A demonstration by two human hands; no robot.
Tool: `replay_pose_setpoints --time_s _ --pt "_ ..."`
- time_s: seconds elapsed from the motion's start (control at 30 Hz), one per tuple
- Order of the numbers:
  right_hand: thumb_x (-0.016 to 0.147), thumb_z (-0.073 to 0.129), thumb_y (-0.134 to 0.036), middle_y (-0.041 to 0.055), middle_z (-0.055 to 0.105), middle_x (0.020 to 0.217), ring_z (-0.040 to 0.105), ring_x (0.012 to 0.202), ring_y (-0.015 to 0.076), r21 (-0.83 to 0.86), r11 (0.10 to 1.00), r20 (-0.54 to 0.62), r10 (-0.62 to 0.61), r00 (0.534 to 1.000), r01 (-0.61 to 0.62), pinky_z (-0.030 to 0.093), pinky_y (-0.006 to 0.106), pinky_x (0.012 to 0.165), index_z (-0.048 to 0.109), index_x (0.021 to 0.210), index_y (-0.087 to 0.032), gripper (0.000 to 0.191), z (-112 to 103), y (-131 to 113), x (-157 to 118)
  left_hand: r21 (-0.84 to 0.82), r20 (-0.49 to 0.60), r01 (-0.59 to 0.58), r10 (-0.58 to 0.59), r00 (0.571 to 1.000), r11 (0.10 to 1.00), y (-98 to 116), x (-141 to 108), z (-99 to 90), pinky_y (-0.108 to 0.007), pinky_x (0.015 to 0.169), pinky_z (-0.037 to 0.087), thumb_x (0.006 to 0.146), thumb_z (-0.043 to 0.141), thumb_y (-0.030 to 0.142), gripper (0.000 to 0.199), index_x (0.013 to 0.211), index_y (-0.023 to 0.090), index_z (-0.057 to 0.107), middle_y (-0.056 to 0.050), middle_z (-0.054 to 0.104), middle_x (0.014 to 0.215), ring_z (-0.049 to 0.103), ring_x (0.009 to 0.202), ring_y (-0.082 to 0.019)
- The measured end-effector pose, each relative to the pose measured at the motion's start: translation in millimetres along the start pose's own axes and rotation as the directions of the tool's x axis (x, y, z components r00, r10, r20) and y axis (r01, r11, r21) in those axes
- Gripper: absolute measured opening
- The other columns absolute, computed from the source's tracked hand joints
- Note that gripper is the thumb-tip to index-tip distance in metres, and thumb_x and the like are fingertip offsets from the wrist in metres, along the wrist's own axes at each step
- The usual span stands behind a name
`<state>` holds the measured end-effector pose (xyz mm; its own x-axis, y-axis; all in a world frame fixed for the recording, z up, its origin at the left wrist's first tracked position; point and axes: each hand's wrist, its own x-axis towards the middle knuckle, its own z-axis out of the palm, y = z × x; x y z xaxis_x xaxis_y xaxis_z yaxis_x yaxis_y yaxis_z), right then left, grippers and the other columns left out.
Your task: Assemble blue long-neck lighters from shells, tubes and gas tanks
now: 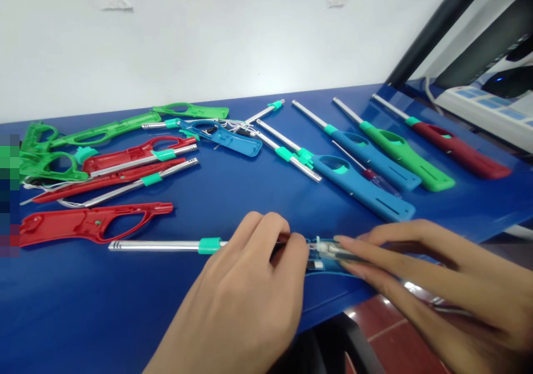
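A gas lighter lies at the front of the blue table, its metal tube [162, 246] pointing left with a turquoise collar [209, 246] on it. Curled over its middle, my left hand [250, 291] grips the opened blue lighter body, whose half shell [328, 269] shows to the right of my fingers. My right hand [437, 277] pinches a clear fuel tank [328, 247] with a whitish end, at that shell. Most of the inner parts are hidden under my fingers, and the right end of the shell is covered by my right hand.
Red half shells [79, 222], green half shells [100, 130] and loose metal tubes lie at left. Closed lighters, including a green one [410, 155] and a dark red one [462, 151], lie at right near a screwdriver [372, 178]. A power strip [491, 110] sits far right.
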<state>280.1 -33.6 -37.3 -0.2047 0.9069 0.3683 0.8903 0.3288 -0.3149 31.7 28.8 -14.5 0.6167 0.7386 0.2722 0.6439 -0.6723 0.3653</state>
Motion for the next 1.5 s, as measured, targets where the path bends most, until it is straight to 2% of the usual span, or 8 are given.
replay_pose_setpoints --time_s 0.13,0.3,0.47,0.6,0.77,1.0,1.3,1.5 --pt "0.109 0.058 -0.039 -0.0091 0.072 0.124 0.079 0.086 0.0113 0.009 1.0 0.007 -0.002 1.0 0.002 0.055 0.028 0.056 0.067 0.137 -0.053 0.032 -0.1 1.9 -1.2 0.017 0.008 0.009 -0.009 1.0 1.0 1.3 0.2 1.0 -0.028 0.074 0.06 0.099 0.051 0.017 0.023 0.104 0.024 0.072 -0.005 0.067 0.093 0.065 0.091 -0.022" --pt "0.108 0.059 -0.038 -0.0099 0.071 0.124 0.078 0.087 0.0104 0.016 1.0 0.006 0.005 1.0 -0.005 0.061 0.028 0.073 0.067 0.136 -0.052 0.032 1.0 1.4 -2.7 0.117 -0.012 -0.032 0.033 0.999 0.993 1.9 -5.2 7.9 -0.03 0.067 0.062 0.096 0.036 0.003 0.042 0.103 0.02 0.074 -0.007 0.068 0.093 0.063 0.078 -0.021" --pt "0.109 0.058 -0.039 -0.011 0.07 0.126 0.077 0.094 0.009 0.037 0.999 -0.023 0.035 0.999 -0.034 0.06 0.024 0.069 0.068 0.133 -0.053 0.03 0.8 0.0 -1.8 0.147 -0.074 -0.054 0.066 0.995 0.988 2.7 -5.2 12.1 -0.035 0.06 0.063 0.097 0.033 0.003 0.043 0.096 0.018 0.074 -0.008 0.067 0.092 0.063 0.075 -0.024" --pt "0.109 0.059 -0.036 -0.0105 0.069 0.129 0.078 0.095 0.0093 0.055 0.998 0.013 0.035 0.999 -0.036 0.061 0.023 0.067 0.066 0.137 -0.054 0.035 -0.4 1.4 0.6 0.124 -0.052 -0.053 0.06 0.997 0.991 4.8 -3.5 13.6 -0.035 0.058 0.062 0.098 0.033 0.002 0.044 0.096 0.017 0.074 -0.008 0.068 0.092 0.064 0.076 -0.024" --pt "0.107 0.061 -0.035 -0.0084 0.07 0.127 0.078 0.098 0.0124 0.077 0.997 0.007 0.025 1.0 -0.026 0.064 0.024 0.074 0.068 0.135 -0.051 0.033 0.1 0.2 1.9 0.086 -0.056 -0.012 0.016 0.998 0.996 3.2 -3.8 14.5 -0.033 0.067 0.063 0.1 0.038 0.006 0.036 0.088 0.021 0.068 -0.006 0.067 0.092 0.062 0.079 -0.022" --pt "0.105 0.063 -0.031 -0.0069 0.074 0.117 0.077 0.093 0.0135 0.114 0.992 -0.015 0.057 0.998 -0.055 0.066 0.025 0.075 0.072 0.129 -0.047 0.03 -1.1 -4.8 3.7 0.04 0.011 -0.024 0.023 1.0 0.999 -0.7 6.8 0.5 -0.031 0.078 0.062 0.103 0.051 0.02 0.021 0.105 0.023 0.072 -0.006 0.067 0.097 0.063 0.094 -0.023" --pt "0.105 0.063 -0.025 -0.0038 0.07 0.124 0.078 0.097 0.013 0.089 0.993 0.034 -0.078 0.996 0.074 0.068 0.022 0.072 0.067 0.139 -0.047 0.041 -1.7 7.5 3.5 0.068 -0.02 -0.046 0.048 0.999 0.997 3.6 -2.7 9.4 -0.036 0.069 0.063 0.101 0.035 0.002 0.042 0.096 0.018 0.074 -0.006 0.066 0.088 0.061 0.078 -0.022" --pt "0.106 0.062 -0.027 -0.0051 0.071 0.122 0.078 0.096 0.0125 0.078 0.996 0.025 -0.038 0.999 0.036 0.067 0.023 0.072 0.067 0.139 -0.048 0.039 -2.0 2.1 3.8 0.078 -0.053 -0.05 0.054 0.997 0.996 3.6 -6.6 14.3 -0.039 0.066 0.063 0.1 0.032 0.0 0.045 0.092 0.016 0.074 -0.006 0.065 0.084 0.06 0.072 -0.023"
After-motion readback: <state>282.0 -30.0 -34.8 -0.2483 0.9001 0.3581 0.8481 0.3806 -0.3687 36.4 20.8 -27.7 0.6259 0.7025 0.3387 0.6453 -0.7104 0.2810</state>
